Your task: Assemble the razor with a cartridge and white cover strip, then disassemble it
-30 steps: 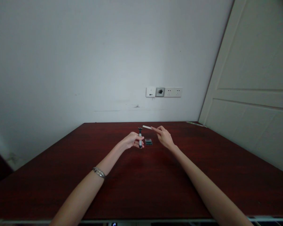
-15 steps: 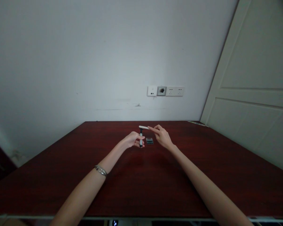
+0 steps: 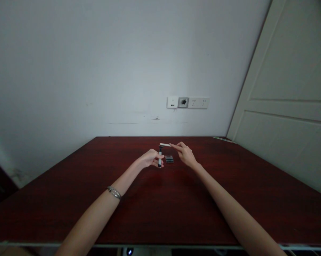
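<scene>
Both my arms reach out over a dark red table (image 3: 160, 209). My left hand (image 3: 149, 158) is closed round a small black-and-white stick-shaped tool (image 3: 159, 158), held upright with its dark head at the top. My right hand (image 3: 185, 153) pinches a thin white strip-like piece (image 3: 165, 145) between thumb and fingers; the piece lies level, and its left end sits right at the tool's top. A small dark rectangular case (image 3: 169, 159) lies on the table between the two hands. A metal bracelet (image 3: 114, 192) is on my left wrist.
A white wall stands behind the table with a row of sockets (image 3: 188, 102). A pale door (image 3: 288, 96) fills the right side. A thin flat item (image 3: 224, 139) lies at the table's far right corner.
My right hand brought the white piece leftward until its end meets the head of the upright tool. My left hand has held the tool nearly still.
</scene>
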A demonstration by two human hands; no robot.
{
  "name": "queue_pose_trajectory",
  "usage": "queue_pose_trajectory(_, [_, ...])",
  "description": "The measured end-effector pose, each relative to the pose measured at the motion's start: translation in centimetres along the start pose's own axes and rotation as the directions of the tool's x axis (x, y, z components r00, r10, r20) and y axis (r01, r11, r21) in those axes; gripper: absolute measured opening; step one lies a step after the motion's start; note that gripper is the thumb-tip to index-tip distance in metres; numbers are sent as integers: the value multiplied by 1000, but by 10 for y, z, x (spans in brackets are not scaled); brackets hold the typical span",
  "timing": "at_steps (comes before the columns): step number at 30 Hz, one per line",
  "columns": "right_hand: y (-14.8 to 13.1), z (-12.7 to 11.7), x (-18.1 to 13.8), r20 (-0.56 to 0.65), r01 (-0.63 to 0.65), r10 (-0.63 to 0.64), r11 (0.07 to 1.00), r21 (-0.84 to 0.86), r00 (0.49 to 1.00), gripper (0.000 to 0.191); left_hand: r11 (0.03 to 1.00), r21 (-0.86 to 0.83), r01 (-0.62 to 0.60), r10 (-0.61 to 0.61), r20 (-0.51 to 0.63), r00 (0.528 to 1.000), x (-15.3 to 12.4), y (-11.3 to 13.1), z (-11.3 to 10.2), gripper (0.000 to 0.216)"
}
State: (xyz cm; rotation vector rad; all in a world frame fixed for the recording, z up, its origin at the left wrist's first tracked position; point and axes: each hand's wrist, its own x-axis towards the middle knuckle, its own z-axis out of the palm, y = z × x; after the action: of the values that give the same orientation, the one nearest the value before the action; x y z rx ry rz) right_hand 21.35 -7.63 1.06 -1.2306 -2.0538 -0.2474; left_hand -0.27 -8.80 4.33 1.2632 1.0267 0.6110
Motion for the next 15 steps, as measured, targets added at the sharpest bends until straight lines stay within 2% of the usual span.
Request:
queue_pose_trajectory(2, [3,0,0,-14,-25,25,1000,9,1000,46,1000,1,5,-5,-2,1000,1,-1,0,19])
queue_pose_trajectory(6, [6,3,0,15,37,-39,996,87,999,46,1000,-8,10,-10,-8,1000,1,-1,0,18])
queue_pose_trajectory(11, [4,9,0,-29,-3,6,996,94,1000,45,1000,-7,17,-17,-9,1000,-1,0,1,18])
queue_pose_trajectory(15, [-1,8,1,-1,35,-35,986,161,999,43,1000,-16,10,-10,2,1000,1,-1,-1,20])
